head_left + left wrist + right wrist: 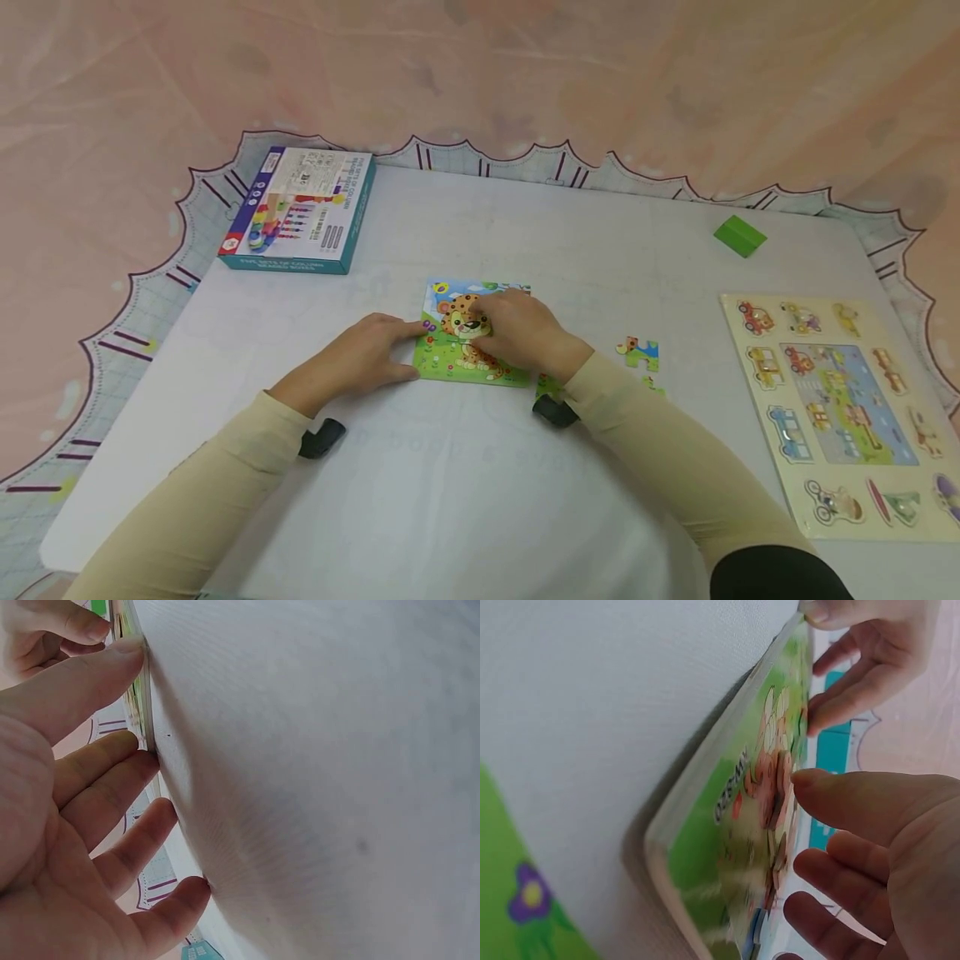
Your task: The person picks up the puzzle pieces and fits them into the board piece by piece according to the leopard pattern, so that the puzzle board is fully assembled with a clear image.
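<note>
A leopard puzzle board (442, 367) lies on the table between the hands, its cartoon leopard largely pieced together. My left hand (363, 354) rests at the board's left side, thumb and fingertips touching the edge, other fingers loosely spread against the tabletop in the left wrist view. Over the picture, my right hand (525, 329) has its thumb and fingers bent around a puzzle piece (470, 327) near the leopard's face. Some pieces stand slightly proud of the board (697, 802) in the right wrist view. Right of the board lies a loose puzzle piece (640, 353); others are partly hidden by the right arm.
A boxed toy set (300, 208) lies at the back left. At the right is a large wooden picture board (772, 400) with vehicle and animal shapes. A green block (740, 236) sits at the back right. Scalloped cloth (525, 162) borders the white table (450, 500).
</note>
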Tool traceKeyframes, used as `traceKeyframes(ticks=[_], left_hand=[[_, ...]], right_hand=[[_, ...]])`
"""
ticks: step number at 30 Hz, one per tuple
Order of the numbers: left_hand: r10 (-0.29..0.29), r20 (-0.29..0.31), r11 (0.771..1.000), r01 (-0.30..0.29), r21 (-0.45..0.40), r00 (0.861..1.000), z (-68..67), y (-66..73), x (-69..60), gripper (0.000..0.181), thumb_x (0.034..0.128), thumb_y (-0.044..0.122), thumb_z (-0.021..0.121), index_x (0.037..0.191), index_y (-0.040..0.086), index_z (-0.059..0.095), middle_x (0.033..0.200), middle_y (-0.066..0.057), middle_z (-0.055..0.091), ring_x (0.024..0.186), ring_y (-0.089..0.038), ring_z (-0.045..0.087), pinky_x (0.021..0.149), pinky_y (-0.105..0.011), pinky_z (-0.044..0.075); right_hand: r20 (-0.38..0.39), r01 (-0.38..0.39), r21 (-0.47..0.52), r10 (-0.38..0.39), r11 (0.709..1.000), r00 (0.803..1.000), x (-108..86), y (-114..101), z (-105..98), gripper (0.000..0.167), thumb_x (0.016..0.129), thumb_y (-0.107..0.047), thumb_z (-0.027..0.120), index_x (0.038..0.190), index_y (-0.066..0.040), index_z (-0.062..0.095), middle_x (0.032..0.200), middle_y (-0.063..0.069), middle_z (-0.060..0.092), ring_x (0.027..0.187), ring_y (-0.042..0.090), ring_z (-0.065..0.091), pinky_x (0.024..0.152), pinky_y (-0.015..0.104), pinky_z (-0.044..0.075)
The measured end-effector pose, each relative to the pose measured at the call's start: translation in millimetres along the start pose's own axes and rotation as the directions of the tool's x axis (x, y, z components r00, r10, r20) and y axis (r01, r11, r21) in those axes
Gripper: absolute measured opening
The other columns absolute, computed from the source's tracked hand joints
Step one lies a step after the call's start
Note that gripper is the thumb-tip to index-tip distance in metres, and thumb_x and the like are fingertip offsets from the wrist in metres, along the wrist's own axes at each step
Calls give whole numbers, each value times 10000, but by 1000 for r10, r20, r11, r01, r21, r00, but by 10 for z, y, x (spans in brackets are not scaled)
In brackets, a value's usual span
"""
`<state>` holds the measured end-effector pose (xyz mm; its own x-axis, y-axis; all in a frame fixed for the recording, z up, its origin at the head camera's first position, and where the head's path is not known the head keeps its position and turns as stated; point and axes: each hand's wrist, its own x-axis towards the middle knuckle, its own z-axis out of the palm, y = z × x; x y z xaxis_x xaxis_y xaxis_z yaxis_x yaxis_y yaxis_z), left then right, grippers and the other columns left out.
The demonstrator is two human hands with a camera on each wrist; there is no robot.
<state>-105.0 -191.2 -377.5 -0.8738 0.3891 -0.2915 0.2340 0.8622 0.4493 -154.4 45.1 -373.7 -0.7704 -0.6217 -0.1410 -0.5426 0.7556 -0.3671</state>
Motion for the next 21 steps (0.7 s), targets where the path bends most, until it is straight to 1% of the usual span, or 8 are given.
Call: traceKeyframes(ticks=[3, 10, 21], left_hand=[[-1, 1, 1000, 1, 0, 1000, 0, -3, -2, 643, 875, 214, 791, 1455, 95, 539, 1399, -166, 564, 1353, -371, 423, 1117, -537, 351], [3, -2, 1000, -3, 3, 1000, 0, -5, -1, 643, 874, 213, 793, 1453, 96, 541, 1400, -163, 564, 1353, -372, 425, 1117, -535, 353], [0, 2, 1000, 0, 5, 1000, 3, -13, 2, 643, 874, 216, 792, 1454, 97, 541, 1402, -165, 561, 1355, -374, 423, 1116, -536, 354]], right_hand=[[13, 5, -7, -5, 1000, 1000, 16, 4, 14, 409, 927, -284, 710, 1275, -78, 656, 1204, 62, 682, 1141, 282, 580, 975, 403, 475], [23, -2, -35, 3, 999, 1000, 24, 12, 32, 426, 927, -328, 705, 1281, -97, 655, 1205, 60, 681, 1117, 287, 577, 951, 408, 480], [38, -3, -50, 5, 999, 999, 34, 12, 38, 460, 930, -351, 705, 1307, -97, 640, 1232, 68, 673, 1159, 299, 567, 990, 414, 462]])
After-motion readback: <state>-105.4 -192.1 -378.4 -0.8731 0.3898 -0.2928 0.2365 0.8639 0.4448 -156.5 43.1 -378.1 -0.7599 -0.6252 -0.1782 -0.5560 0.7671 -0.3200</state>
